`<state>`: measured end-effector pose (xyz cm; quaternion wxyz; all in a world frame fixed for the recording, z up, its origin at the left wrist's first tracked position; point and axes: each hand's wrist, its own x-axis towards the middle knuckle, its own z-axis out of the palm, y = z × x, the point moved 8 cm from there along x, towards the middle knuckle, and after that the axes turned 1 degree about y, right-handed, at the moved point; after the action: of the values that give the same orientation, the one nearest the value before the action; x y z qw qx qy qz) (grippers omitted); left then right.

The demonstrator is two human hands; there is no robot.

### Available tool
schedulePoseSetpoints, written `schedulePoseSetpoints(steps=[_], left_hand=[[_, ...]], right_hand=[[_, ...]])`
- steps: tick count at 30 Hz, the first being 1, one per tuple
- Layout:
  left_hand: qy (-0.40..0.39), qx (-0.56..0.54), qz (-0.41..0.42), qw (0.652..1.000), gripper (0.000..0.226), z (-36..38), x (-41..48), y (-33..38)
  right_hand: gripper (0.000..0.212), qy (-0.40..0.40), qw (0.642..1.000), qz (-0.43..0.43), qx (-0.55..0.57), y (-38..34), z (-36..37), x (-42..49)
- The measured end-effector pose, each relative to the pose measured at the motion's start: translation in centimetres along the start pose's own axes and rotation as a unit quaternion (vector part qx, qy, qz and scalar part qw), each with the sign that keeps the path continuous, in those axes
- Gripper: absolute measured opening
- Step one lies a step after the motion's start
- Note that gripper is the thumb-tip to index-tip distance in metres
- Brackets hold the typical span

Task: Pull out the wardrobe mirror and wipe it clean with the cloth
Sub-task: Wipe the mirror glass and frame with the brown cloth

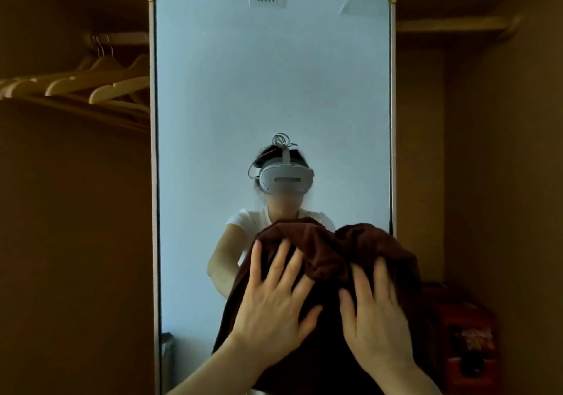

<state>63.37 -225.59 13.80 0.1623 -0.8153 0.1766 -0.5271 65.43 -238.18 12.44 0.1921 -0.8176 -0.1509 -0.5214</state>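
The mirror (pixel 271 90) is standing out of the wardrobe and facing the person squarely, so the pulling-out step is looking finished, and the wiping is what is going on now. Both hands are pressing the dark brown cloth (pixel 320 242) against the lower part of the glass. The left hand (pixel 274 306) is lying flat on the cloth with its fingers spread wide apart, clamping nothing. The right hand (pixel 377 318), just beside it, is also laying its fingers mostly straight, their tips reaching the bunched fold above them; whether they are hooking into that fold I cannot tell. The cloth is bunching up above the fingertips and hanging down past both wrists. Well above the hands, most of the glass is showing bare. No streaks are standing out, so which parts are already wiped cannot be told; by my judgement that upper stretch is what is left to cover. High up and to the left of the left hand, wooden hangers (pixel 91 83) are hanging on a rail. Just to the right of the right hand, a red object (pixel 466 333) is sitting in the dim.
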Motion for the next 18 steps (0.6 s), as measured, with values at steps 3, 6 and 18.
schedulePoseSetpoints(steps=[3, 6, 18], left_hand=[[0.013, -0.002, -0.001, 1.0, 0.06, -0.6, 0.2, -0.5], [0.04, -0.007, -0.023, 0.999, 0.058, -1.7, 2.6, -2.6], [0.12, 0.062, -0.044, 0.99, 0.07, -9.5, 14.7, -16.4]], right_hand=[[0.042, 0.014, 1.0, 0.012, 0.02, -0.2, -0.5, 0.8], [0.043, 0.043, 0.998, -0.004, 0.036, -1.4, -1.8, 4.5], [0.066, 0.155, 0.986, -0.053, 0.01, -8.3, -7.7, 24.9]])
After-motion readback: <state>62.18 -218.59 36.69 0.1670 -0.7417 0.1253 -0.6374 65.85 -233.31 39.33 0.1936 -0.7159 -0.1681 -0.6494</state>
